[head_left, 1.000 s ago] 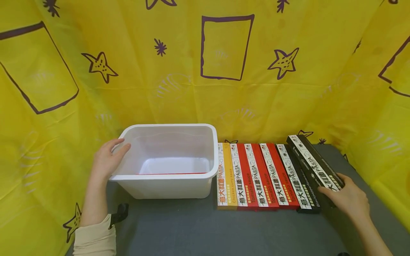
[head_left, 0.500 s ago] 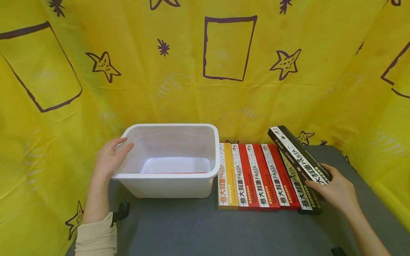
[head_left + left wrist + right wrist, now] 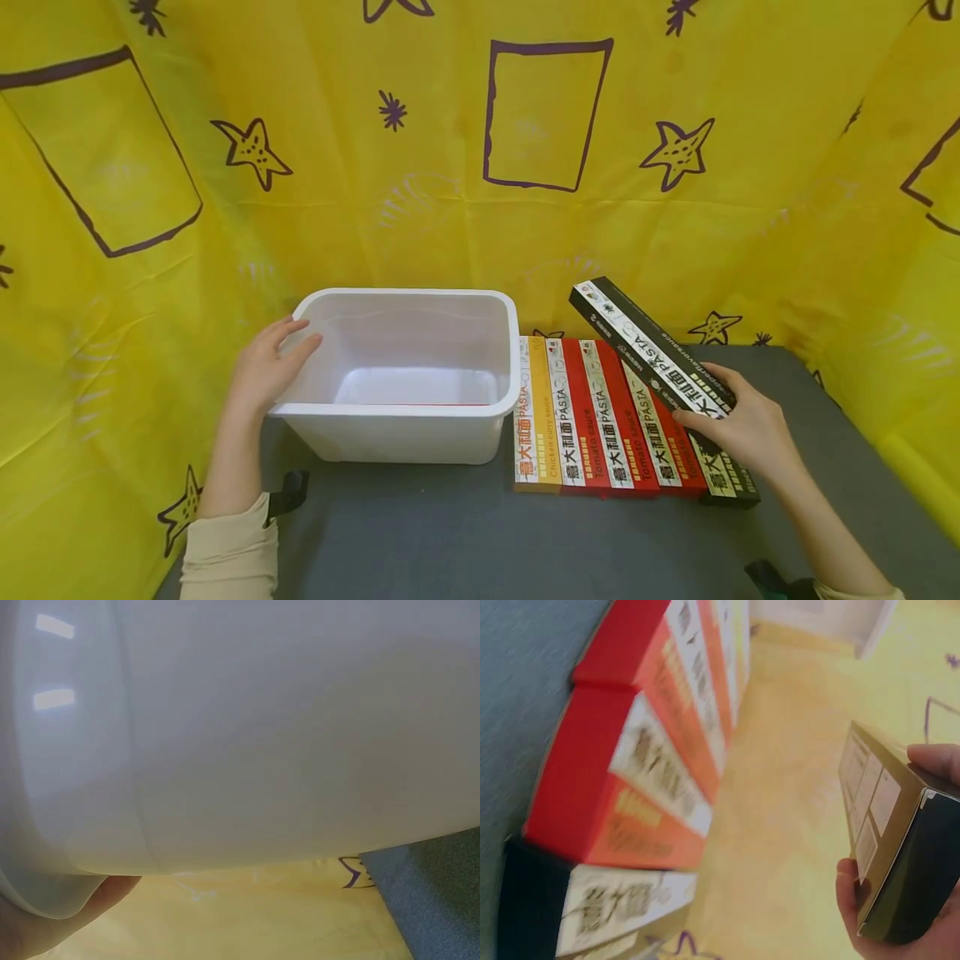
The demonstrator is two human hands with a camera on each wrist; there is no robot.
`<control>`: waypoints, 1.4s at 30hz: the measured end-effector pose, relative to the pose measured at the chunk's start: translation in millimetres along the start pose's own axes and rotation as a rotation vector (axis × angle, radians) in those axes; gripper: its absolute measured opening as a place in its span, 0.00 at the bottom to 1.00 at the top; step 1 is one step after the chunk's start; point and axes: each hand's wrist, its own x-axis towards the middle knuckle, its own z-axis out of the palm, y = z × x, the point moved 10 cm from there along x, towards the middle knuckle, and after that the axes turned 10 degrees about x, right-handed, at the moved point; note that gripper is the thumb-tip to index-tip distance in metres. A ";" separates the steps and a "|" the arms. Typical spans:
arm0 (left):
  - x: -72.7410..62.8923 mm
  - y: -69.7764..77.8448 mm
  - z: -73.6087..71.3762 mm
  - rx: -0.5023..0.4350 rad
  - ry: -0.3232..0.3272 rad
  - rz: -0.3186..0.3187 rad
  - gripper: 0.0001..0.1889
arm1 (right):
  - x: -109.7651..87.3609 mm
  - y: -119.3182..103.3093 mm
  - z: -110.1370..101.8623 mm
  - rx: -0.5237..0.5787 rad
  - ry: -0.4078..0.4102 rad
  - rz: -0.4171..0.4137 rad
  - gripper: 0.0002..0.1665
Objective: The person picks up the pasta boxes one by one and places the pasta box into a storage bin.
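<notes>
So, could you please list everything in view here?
table: one, dark grey, foreground
cloth backdrop: one, yellow with purple drawings, behind the table
bin: one, white, on the table, left of centre
red item: at least one, red, inside the bin; only an edge shows
chicken curry box: one, yellow and white, beside the bin
tomato sauce boxes: three, red and white, next along
lying black box: one, black and white, row's right end
lifted black box: one, black and white, above the row
wrist fittings: two, black, at the wrists
sleeves: two, beige, forearms
left hand: one, bare, at the bin's left rim
right hand: one, bare, holding the lifted black box
</notes>
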 end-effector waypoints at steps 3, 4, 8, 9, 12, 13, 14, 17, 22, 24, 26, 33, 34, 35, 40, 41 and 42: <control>0.0 1.5 -1.0 0.004 -0.001 -0.001 0.34 | 0.0 -14.3 4.2 0.018 -0.014 -0.028 0.57; 0.0 2.0 -1.3 0.002 0.000 0.000 0.34 | -0.1 -19.1 5.6 0.022 -0.017 -0.041 0.57; 0.3 2.9 -1.7 -0.004 0.000 0.002 0.34 | -0.2 -39.0 11.5 0.041 -0.037 -0.085 0.55; 0.5 2.8 -1.7 -0.008 0.000 0.002 0.34 | -0.2 -43.5 13.0 0.045 -0.043 -0.093 0.55; 0.8 3.0 -1.6 -0.013 0.006 0.005 0.34 | 0.3 -54.9 17.3 0.055 -0.061 -0.113 0.55; 0.7 2.9 -1.5 -0.014 0.007 0.006 0.34 | 0.3 -58.1 18.9 0.057 -0.069 -0.119 0.55; 0.7 3.0 -1.5 -0.015 0.008 0.007 0.34 | 0.5 -61.1 20.4 0.064 -0.075 -0.125 0.55; 0.2 2.8 -1.7 -0.012 0.015 0.009 0.33 | 1.2 -70.1 25.6 0.072 -0.090 -0.142 0.54; -0.3 2.7 -2.6 -0.009 0.024 0.016 0.33 | 4.1 -87.1 35.1 0.069 -0.117 -0.185 0.52; -0.3 2.6 -2.9 -0.010 0.026 0.017 0.32 | 6.1 -93.7 38.9 0.071 -0.126 -0.205 0.52; -0.4 2.5 -3.0 -0.010 0.026 0.017 0.32 | 8.1 -100.7 42.6 0.072 -0.134 -0.229 0.51; -0.5 0.2 -1.8 -0.014 0.020 0.003 0.33 | 14.2 -124.2 55.5 0.075 -0.168 -0.294 0.50; -0.5 0.0 -1.6 -0.013 0.020 0.001 0.33 | 15.0 -127.6 56.9 0.073 -0.173 -0.301 0.50; -0.5 -0.3 -1.5 -0.012 0.020 0.001 0.33 | 16.1 -130.9 57.8 0.068 -0.176 -0.307 0.50; -0.5 -0.1 -2.3 -0.015 0.027 0.005 0.33 | 22.4 -151.8 61.5 0.038 -0.199 -0.350 0.49; -0.4 -0.3 -2.5 -0.017 0.028 0.005 0.33 | 24.1 -157.3 62.8 0.029 -0.207 -0.364 0.49; -0.4 -0.2 -2.8 -0.017 0.029 0.005 0.33 | 25.5 -163.2 64.5 0.024 -0.218 -0.378 0.48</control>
